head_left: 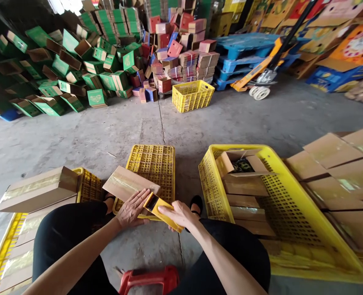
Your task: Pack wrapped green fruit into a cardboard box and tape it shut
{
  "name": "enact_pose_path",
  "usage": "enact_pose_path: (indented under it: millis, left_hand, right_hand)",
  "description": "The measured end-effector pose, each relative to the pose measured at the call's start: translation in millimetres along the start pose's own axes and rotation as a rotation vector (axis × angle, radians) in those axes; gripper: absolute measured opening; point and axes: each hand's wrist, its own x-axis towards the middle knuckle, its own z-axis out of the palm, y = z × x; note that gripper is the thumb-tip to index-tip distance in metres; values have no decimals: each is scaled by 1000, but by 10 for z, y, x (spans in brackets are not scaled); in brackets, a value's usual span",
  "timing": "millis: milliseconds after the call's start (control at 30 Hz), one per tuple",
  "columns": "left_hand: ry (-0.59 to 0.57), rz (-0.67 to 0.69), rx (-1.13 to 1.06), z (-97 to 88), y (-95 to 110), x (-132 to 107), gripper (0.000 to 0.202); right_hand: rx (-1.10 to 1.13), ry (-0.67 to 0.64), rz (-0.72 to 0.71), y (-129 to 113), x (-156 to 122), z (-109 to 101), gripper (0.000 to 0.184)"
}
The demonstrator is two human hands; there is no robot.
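A brown carton (129,182) with clear tape along its top lies tilted on an upturned yellow crate (153,157) between my feet. My left hand (134,209) is flat on the carton's near right end, its fingers stretched out. In my right hand (178,215) is a long yellow hand-held tool (161,208) with a dark opening at its front. The tool's front end is against the carton's near right corner, beside my left fingertips. Its exact kind is not clear.
Right of me, a large yellow crate (310,205) holds several cartons, one open with dark contents (242,164). Taped cartons (40,186) fill a left crate; more (332,164) lie far right. A red stool (149,276) is below me. Behind stand a yellow crate (193,96), box heaps and a pallet jack (261,73).
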Motion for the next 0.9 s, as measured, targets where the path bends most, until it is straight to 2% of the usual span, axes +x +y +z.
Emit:
enact_pose_path:
  millis: [133, 467, 633, 767, 900]
  left_hand:
    - [11, 32, 19, 25, -28, 28, 108]
    - [24, 23, 28, 16, -56, 28, 97]
    - [59, -55, 62, 11, 118, 93, 97]
    - [101, -112, 110, 92, 290, 157, 81]
    - [124, -123, 151, 151, 329, 174, 72]
  right_hand:
    - [-11, 21, 15, -18, -23, -30, 41]
    - [-13, -12, 44, 183, -146, -163, 52]
    - [35, 2, 68, 177, -99, -141, 49]
    - [-1, 3, 66, 212, -88, -110, 49]
    - [-5, -9, 20, 242, -128, -101, 49]
